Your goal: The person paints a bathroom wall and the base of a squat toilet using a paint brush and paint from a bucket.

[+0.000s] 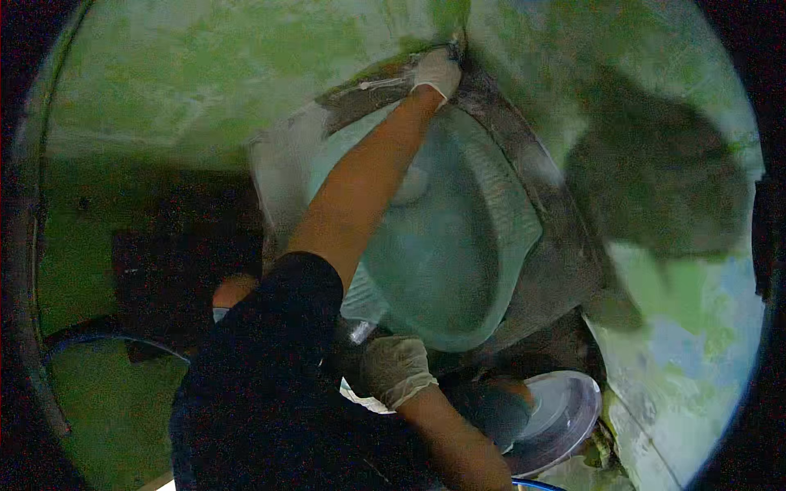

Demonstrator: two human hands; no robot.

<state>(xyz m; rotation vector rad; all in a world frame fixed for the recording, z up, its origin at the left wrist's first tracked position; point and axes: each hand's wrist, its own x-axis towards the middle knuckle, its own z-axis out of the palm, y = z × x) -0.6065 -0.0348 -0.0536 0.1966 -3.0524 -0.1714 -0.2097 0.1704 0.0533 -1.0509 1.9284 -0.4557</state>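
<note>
A pale green squat toilet pan (467, 315) is set in a raised grey ledge in the corner of the walls. My left arm stretches across it, and my gloved left hand (438, 74) presses at the ledge's far corner, its fingers curled; what they hold, if anything, is hidden. A thin whitish strip (385, 83) shows on the ledge beside that hand. Near the pan's front edge is my gloved right hand (397, 372), closed, with its fingertips out of sight. Both gloves are whitish and thin.
A round, pale see-through basin (573, 417) stands at the lower right near the wall. A blue hose (123, 337) runs along the left. Green, stained walls (196, 90) rise behind the ledge, and a dark shadow falls on the right wall.
</note>
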